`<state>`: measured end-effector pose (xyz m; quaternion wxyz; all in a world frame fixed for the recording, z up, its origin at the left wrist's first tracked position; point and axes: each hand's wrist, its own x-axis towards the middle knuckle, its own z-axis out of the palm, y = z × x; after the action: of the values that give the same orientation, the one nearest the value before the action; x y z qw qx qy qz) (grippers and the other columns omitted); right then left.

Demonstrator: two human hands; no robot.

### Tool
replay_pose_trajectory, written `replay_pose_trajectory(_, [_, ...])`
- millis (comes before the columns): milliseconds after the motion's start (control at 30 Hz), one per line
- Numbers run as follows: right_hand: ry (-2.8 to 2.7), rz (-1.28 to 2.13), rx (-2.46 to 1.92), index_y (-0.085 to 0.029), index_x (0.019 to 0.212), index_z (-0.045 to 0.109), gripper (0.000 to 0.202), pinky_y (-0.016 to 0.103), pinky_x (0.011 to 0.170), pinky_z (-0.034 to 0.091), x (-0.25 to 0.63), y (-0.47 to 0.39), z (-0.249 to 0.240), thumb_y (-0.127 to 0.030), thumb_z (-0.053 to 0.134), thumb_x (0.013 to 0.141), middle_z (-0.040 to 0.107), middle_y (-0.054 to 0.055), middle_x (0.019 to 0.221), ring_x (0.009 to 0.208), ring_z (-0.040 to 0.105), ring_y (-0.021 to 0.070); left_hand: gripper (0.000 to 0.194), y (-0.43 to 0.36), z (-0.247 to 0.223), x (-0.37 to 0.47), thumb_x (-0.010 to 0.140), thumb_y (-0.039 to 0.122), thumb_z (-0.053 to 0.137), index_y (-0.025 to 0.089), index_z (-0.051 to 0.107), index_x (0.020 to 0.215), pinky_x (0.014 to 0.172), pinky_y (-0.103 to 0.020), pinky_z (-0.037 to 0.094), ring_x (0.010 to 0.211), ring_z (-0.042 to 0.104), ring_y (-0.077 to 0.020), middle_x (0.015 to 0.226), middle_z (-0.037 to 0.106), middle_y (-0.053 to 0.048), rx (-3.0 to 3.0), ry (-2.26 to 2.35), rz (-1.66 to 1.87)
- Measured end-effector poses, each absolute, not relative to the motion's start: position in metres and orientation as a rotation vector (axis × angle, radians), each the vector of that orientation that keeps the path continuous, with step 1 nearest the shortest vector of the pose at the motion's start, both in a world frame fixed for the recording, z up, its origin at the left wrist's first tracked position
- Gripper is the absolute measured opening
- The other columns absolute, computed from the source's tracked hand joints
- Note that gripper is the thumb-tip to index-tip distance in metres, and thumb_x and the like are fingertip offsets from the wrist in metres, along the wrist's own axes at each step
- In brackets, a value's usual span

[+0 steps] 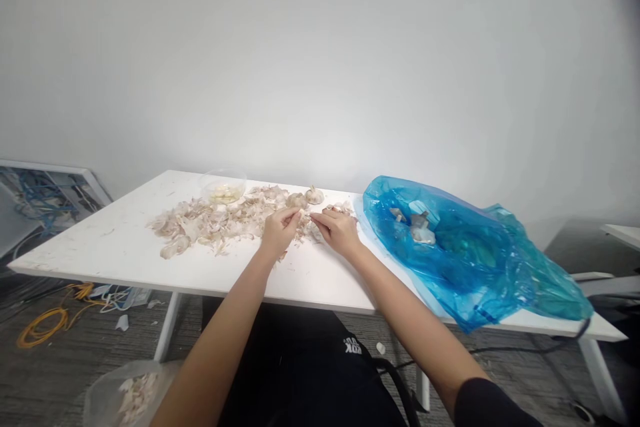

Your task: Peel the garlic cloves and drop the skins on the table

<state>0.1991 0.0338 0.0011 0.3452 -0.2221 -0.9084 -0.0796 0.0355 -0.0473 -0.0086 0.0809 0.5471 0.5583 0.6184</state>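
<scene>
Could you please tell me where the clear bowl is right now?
In the head view, the clear bowl stands on the far left part of the white table, near the wall, just behind the pile of garlic skins.

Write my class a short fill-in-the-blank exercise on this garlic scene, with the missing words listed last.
The large, crumpled, see-through plastic bag nearest the hands is coloured ____. The flat, rectangular tabletop is coloured ____. The clear, round bowl stands to the ____ of the two pale, rounded garlic bulbs. The bare hand nearer the bag is the person's ____ one.

blue; white; left; right
</scene>
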Motion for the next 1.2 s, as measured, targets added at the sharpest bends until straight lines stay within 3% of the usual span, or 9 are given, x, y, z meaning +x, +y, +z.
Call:
replay_pose_trajectory(267, [-2.337,-0.197,-0.508,-0.021,0.096,0.073,0.033,0.021,0.060,0.030,0.1976,0.0292,0.0030,-0.031,0.042,0.098,0.065,0.003,0.072,0.065,0.054,0.0095,0.029,-0.0465,-0.0077,0.0355,0.083,0.039,0.058,0.016,0.074,0.092,0.065,-0.027,0.047,0.067,0.061,-0.0160,0.077,0.071,-0.005,1.539,1.684,1.863])
replay_pose_trajectory(733, [-2.297,-0.109,-0.614,-0.024,0.110,0.069,0.030,0.021,0.066,0.038,0.1982,0.0329,0.0015,-0.039,0.048,0.096,0.073,0.002,0.090,0.079,0.065,0.0126,0.027,-0.0493,-0.0042,0.0346,0.088,0.034,0.052,0.016,0.072,0.092,0.075,-0.029,0.047,0.079,0.062,-0.0170,0.082,0.070,-0.006,1.653,1.755,1.804])
replay_pose_trajectory(1200, [-2.281,-0.120,-0.500,-0.020,0.093,0.070,0.030,0.021,0.066,0.038,0.1979,0.0346,0.0000,-0.036,0.045,0.098,0.072,0.003,0.086,0.078,0.064,0.0117,0.027,-0.0492,-0.0059,0.0340,0.088,0.035,0.054,0.017,0.073,0.092,0.072,-0.028,0.047,0.076,0.061,-0.0169,0.078,0.069,-0.005,1.683,1.761,1.757])
